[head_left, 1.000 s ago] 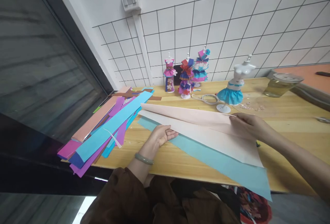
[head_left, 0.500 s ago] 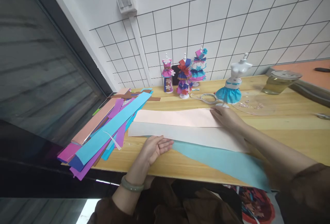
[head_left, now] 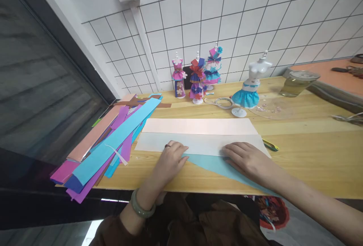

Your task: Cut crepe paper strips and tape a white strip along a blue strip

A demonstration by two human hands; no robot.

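Note:
A long pale sheet lies flat in front of me, with a light pink band [head_left: 198, 126] at the back and a whitish band [head_left: 204, 144] at the front. Whether these are one creased sheet or two strips, I cannot tell. Light blue paper [head_left: 218, 165] sticks out from under the front edge, partly hidden by my right arm. My left hand [head_left: 171, 159] rests on the front edge, fingers on the whitish band and thumb slightly apart near the blue tip. Flat on the whitish band and the blue paper, my right hand [head_left: 249, 159] has its fingers stretched out.
Coloured paper strips [head_left: 119, 140] are heaped at left. Behind stand several small dressed mannequins [head_left: 197, 78], a roll of tape [head_left: 224, 102] and a white mannequin in a blue skirt [head_left: 246, 98]. A yellow-green cutter [head_left: 270, 145], a cup [head_left: 299, 83] and a tray [head_left: 272, 107] are at right.
My right hand has come from the pink band's back edge down to the front edge. My left hand has turned from palm up to palm down. The sheet now lies flatter and the cutter shows.

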